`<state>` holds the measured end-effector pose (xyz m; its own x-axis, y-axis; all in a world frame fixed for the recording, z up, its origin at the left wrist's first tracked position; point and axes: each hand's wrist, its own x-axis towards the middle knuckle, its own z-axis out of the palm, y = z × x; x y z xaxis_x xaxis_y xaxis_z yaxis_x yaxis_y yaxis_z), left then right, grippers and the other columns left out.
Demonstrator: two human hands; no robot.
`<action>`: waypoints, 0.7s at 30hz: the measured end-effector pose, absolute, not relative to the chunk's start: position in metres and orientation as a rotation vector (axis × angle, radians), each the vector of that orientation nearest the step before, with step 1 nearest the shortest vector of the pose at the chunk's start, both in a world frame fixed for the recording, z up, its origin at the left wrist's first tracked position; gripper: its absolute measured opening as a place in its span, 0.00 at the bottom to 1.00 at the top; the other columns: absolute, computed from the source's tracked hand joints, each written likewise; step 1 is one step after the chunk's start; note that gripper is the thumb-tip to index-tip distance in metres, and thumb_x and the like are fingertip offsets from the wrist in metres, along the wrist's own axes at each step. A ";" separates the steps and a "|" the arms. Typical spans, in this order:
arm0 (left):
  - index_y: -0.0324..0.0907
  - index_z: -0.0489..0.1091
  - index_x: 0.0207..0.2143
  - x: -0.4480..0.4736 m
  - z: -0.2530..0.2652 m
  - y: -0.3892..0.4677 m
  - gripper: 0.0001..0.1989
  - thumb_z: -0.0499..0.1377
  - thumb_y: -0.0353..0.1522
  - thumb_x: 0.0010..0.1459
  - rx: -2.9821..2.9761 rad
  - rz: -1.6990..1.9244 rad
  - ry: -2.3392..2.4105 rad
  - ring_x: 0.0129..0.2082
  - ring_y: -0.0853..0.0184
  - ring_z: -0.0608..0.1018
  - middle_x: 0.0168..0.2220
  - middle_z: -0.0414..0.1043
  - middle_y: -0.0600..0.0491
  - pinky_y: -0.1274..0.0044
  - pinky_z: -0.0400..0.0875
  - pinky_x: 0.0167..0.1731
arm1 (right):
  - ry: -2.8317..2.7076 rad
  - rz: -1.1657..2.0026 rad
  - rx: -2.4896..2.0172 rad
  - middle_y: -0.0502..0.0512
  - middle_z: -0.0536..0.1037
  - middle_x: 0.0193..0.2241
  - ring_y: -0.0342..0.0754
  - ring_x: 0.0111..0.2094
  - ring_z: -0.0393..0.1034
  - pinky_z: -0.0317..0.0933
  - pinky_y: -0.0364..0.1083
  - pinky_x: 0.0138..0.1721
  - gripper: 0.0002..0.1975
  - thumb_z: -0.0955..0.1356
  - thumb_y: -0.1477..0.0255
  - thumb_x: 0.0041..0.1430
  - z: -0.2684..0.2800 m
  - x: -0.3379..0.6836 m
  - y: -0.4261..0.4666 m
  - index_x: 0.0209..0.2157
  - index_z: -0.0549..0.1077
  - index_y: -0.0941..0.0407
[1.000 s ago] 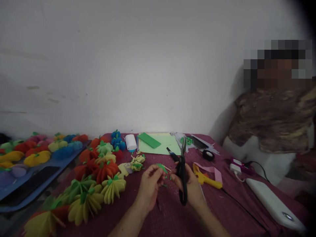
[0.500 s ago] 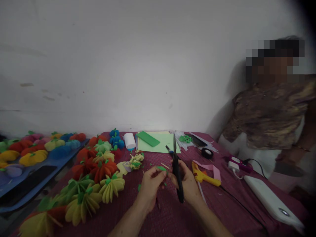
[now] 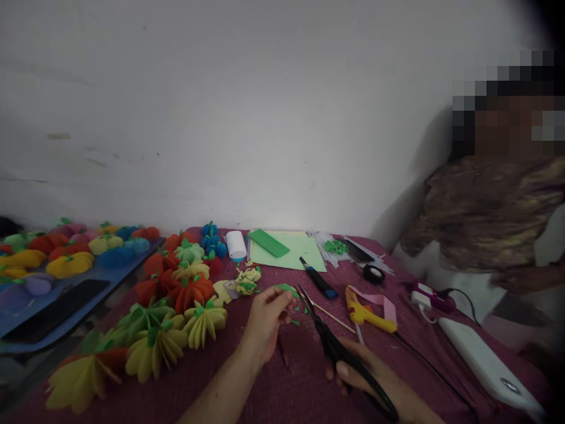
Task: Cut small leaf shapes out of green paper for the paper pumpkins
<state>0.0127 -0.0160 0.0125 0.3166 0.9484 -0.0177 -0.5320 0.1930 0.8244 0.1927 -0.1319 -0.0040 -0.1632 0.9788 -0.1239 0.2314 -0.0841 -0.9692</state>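
My left hand (image 3: 267, 318) pinches a small piece of green paper (image 3: 288, 289) between thumb and fingers. In my right hand (image 3: 368, 365) is a pair of black-handled scissors (image 3: 329, 341), its blades pointing up and left toward the green piece. The blade tips are close to the paper; whether they touch it I cannot tell. Small green scraps (image 3: 295, 323) lie on the cloth below. A thin wooden stick (image 3: 338, 320) rests just beyond the scissors, and a blue and black utility knife (image 3: 318, 279) lies behind it.
Several folded paper pumpkins (image 3: 154, 347) line the left side. Green paper (image 3: 270, 242) lies on pale sheets (image 3: 304, 253) at the back. To the right are a yellow glue gun (image 3: 373, 320), black tape (image 3: 374, 274) and a white power bank (image 3: 485, 359). A person (image 3: 494, 218) is at the right.
My right hand has moved down and right, and the scissors have swung from upright to pointing at the green piece. The utility knife and stick show more fully. The view has shifted slightly.
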 end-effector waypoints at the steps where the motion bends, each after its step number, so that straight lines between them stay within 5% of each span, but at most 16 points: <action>1: 0.38 0.70 0.20 0.013 0.012 -0.016 0.12 0.68 0.35 0.40 0.829 1.133 0.621 0.21 0.73 0.68 0.22 0.69 0.54 0.83 0.59 0.18 | -1.466 1.316 -1.371 0.53 0.72 0.30 0.44 0.27 0.64 0.59 0.43 0.29 0.23 0.67 0.55 0.53 -0.003 0.194 -0.132 0.43 0.70 0.58; 21: 0.37 0.69 0.19 0.016 0.003 -0.013 0.12 0.66 0.37 0.43 0.986 1.188 0.709 0.17 0.74 0.64 0.20 0.69 0.54 0.82 0.56 0.17 | -1.540 1.229 -1.440 0.48 0.66 0.22 0.40 0.20 0.56 0.53 0.39 0.21 0.23 0.68 0.54 0.51 -0.002 0.195 -0.125 0.40 0.73 0.59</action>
